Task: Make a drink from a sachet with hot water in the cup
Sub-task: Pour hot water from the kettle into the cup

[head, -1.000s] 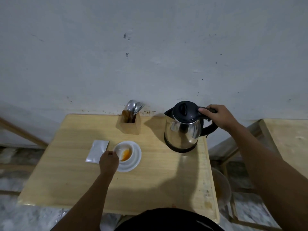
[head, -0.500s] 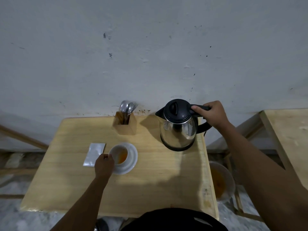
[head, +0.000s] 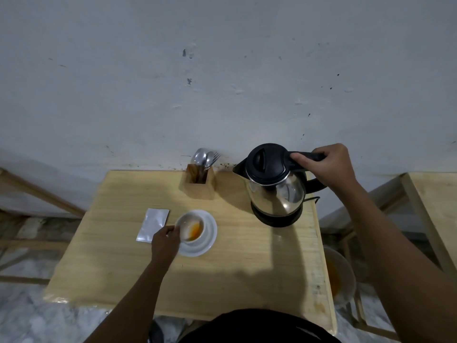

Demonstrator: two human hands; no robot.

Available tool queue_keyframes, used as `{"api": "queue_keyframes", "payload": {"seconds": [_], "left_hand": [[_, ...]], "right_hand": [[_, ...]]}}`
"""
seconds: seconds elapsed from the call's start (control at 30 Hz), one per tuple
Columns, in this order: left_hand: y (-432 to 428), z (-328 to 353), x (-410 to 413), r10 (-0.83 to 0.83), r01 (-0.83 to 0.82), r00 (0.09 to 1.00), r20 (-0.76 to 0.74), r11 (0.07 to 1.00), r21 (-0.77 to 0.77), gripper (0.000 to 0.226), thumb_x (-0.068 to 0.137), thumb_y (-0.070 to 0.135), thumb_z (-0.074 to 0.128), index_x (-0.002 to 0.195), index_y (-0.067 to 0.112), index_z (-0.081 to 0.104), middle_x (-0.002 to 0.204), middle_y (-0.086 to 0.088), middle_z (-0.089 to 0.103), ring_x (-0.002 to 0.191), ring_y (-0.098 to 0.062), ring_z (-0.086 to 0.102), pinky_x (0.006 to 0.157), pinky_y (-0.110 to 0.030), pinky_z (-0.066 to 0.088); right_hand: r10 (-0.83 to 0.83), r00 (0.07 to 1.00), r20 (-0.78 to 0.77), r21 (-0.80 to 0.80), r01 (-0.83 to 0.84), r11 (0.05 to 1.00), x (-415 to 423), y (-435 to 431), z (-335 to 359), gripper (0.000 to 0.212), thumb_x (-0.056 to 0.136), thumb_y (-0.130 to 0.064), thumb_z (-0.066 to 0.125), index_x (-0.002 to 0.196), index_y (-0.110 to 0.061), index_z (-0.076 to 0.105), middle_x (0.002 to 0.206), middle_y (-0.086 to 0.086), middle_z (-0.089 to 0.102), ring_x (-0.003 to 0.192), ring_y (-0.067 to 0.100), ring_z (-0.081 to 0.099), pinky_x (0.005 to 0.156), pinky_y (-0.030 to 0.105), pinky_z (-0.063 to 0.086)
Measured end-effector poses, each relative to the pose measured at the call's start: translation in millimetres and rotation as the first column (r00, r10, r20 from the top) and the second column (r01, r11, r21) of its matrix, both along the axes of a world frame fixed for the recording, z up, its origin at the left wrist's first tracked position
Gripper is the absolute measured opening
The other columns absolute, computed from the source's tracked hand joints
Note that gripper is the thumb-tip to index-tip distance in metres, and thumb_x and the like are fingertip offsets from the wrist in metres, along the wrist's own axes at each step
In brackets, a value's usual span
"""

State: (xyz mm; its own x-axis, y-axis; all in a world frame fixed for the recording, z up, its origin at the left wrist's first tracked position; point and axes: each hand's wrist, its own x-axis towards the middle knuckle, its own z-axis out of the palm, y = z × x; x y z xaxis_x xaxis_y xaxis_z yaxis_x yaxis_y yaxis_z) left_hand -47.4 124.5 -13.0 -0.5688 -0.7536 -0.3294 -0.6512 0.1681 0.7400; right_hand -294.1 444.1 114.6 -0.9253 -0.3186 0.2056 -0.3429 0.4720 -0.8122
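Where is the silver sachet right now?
In the head view the sachet lies flat on the wooden table, just left of the cup on its saucer, beside the left hand.

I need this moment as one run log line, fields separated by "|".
right hand grips kettle handle | kettle on base | left hand holds cup on saucer | orange powder in cup | sachet flat beside saucer

arms: both bared to the frame edge, no sleeves seen
left hand [head: 165,240]: no ring or glove seen
right hand [head: 329,167]: likewise bare
garment [head: 257,326]: black cloth, seen at bottom edge
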Motion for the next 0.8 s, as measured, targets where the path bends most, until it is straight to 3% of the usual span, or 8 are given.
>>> {"api": "queue_keyframes", "payload": {"seconds": [0.1, 0.17, 0.3, 0.43, 0.6, 0.8], "left_hand": [[-2.1, 3.6, 1.5, -0.002, 0.004, 0.999, -0.033, 0.999, 0.053, 0.023, 0.090, 0.023, 0.055, 0.072, 0.013, 0.065, 0.074, -0.020, 0.070, 0.071, -0.031, 0.065, 0.067, -0.035, 0.048], [-2.6, 6.9, 3.4, 0.005, 0.001, 0.998, -0.066, 0.996, 0.090, 0.020, 0.090, 0.019, 0.054, 0.073, 0.019, 0.065, 0.074, -0.018, 0.070, 0.068, -0.029, 0.065, 0.068, -0.036, 0.052], [-9.1, 5.7, 10.5, 0.037, -0.017, 0.992, -0.125, 0.987, 0.161, 0.013, 0.091, 0.016, 0.057, 0.090, 0.014, 0.069, 0.072, -0.010, 0.070, 0.069, -0.026, 0.066, 0.075, -0.042, 0.056], [-15.8, 2.7, 13.3, 0.049, -0.010, 0.987, -0.150, 0.968, 0.249, 0.023, 0.093, 0.013, 0.054, 0.109, 0.004, 0.067, 0.075, -0.009, 0.068, 0.073, -0.025, 0.064, 0.069, -0.035, 0.054], [-24.4, 1.2, 18.1, -0.048, 0.096, 0.984, -0.170, 0.953, 0.286, 0.026, 0.094, 0.011, 0.054, 0.117, 0.006, 0.064, 0.066, -0.003, 0.066, 0.059, -0.009, 0.063, 0.064, -0.027, 0.053], [-38.4, -0.6, 21.2, -0.147, 0.183, 0.978, -0.145, 0.942, 0.282, 0.032, 0.093, 0.017, 0.056, 0.123, 0.008, 0.061, 0.079, -0.008, 0.064, 0.062, -0.016, 0.060, 0.077, -0.039, 0.054]], "right_hand": [[0.017, 1.000, -0.007, 0.076, -0.017, 0.997, 7.4, -14.7, 19.2, 0.082, 0.061, -0.074, 0.068, 0.047, 0.005, 0.049, 0.041, 0.006, 0.035, 0.040, 0.018, 0.034, 0.048, 0.030, 0.030], [0.039, 0.999, -0.017, 0.146, -0.037, 0.989, 15.9, -26.5, 33.0, 0.078, 0.062, -0.072, 0.070, 0.044, -0.001, 0.044, 0.040, 0.004, 0.032, 0.040, 0.019, 0.034, 0.048, 0.030, 0.029], [0.068, 0.997, -0.032, 0.290, -0.056, 0.955, 36.8, -55.2, 53.7, 0.071, 0.065, -0.070, 0.071, 0.040, -0.011, 0.040, 0.038, -0.001, 0.029, 0.037, 0.016, 0.033, 0.045, 0.026, 0.028], [0.109, 0.994, -0.020, 0.383, -0.093, 0.919, 53.0, -83.5, 64.9, 0.075, 0.062, -0.076, 0.068, 0.043, -0.011, 0.037, 0.040, -0.001, 0.029, 0.039, 0.017, 0.033, 0.044, 0.027, 0.026], [0.148, 0.989, -0.003, 0.514, -0.125, 0.849, 68.4, -117.3, 72.0, 0.076, 0.059, -0.082, 0.063, 0.045, -0.010, 0.043, 0.040, 0.001, 0.036, 0.039, 0.019, 0.042, 0.044, 0.027, 0.031], [0.191, 0.981, 0.016, 0.656, -0.154, 0.738, 81.9, -153.4, 77.6, 0.076, 0.062, -0.083, 0.061, 0.048, -0.012, 0.039, 0.042, 0.000, 0.036, 0.044, 0.019, 0.043, 0.047, 0.027, 0.031]]}}
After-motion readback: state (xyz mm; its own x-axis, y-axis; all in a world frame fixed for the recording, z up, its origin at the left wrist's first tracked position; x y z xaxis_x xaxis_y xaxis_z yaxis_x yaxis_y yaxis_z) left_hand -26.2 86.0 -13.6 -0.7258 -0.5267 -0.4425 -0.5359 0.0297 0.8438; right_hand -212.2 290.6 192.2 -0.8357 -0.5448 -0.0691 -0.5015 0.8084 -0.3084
